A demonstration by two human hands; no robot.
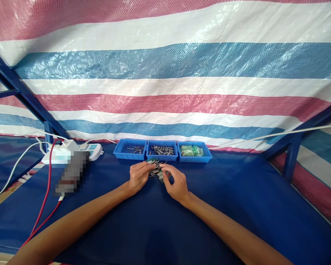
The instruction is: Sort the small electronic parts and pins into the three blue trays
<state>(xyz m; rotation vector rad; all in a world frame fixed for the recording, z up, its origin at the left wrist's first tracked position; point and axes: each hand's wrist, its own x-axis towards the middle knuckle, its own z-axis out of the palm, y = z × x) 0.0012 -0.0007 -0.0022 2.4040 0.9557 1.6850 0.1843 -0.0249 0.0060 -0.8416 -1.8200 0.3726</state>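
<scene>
A small pile of metal parts and greenish packets (156,171) lies on the blue table (143,224), in front of three blue bins. My left hand (139,176) is at the pile's left side, its thumb and fingertips pressed together on something too small to make out. On the right side, my right hand (176,184) curves over the pile with thumb and index finger bent toward each other; whatever lies between their tips is too small to tell. The fingertips of both hands are close together above the pile.
The left bin (130,149) holds thin pins, the middle bin (162,151) short metal cylinders, the right bin (194,151) green-tinted packets. A power strip (95,151), a pixelated dark object (73,173) and a red cable (48,184) occupy the left. Striped sheeting hangs behind.
</scene>
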